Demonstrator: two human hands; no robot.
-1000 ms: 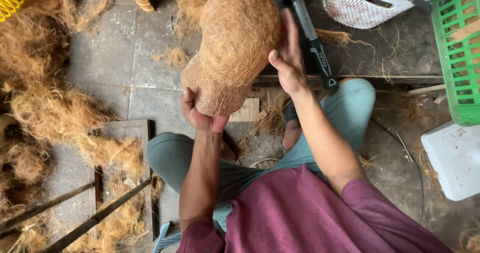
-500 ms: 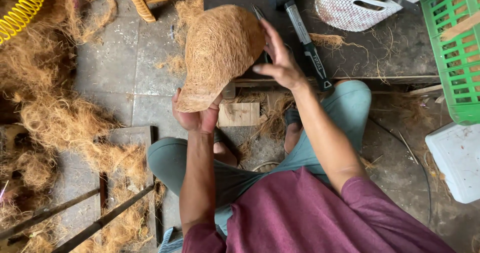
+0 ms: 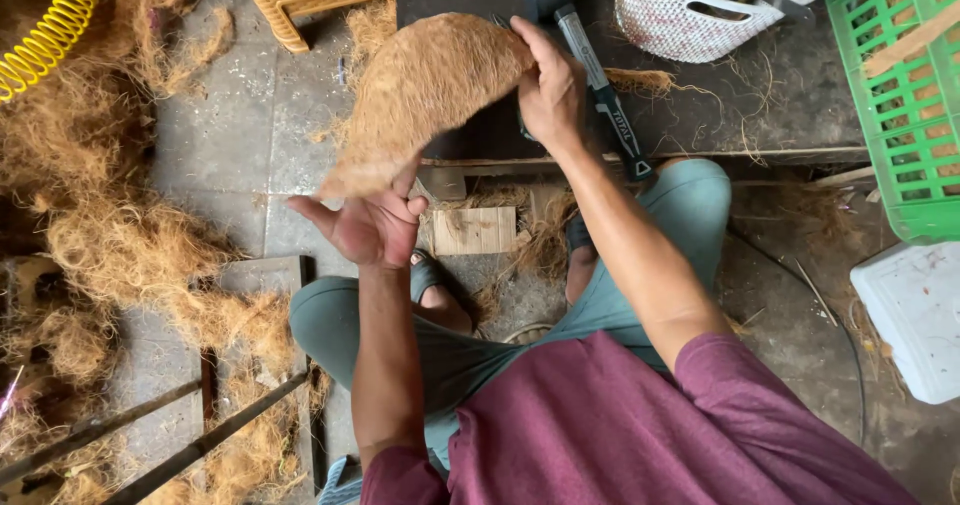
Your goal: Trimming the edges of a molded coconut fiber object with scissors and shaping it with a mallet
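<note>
Husk shell point(image 3: 425, 95) between both hands; hammer point(image 3: 600, 85) on board right of it; fibre pile point(image 3: 90, 215) left.

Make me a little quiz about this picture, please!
1. True or false: the right hand grips the top end of the husk.
2. Which hand is open under the husk's lower end? A) left hand B) right hand
3. What tool lies on the dark board beside the right hand?

Key: 1 true. 2 A; its palm faces up, touching the lower tip. 3 the hammer.
</note>
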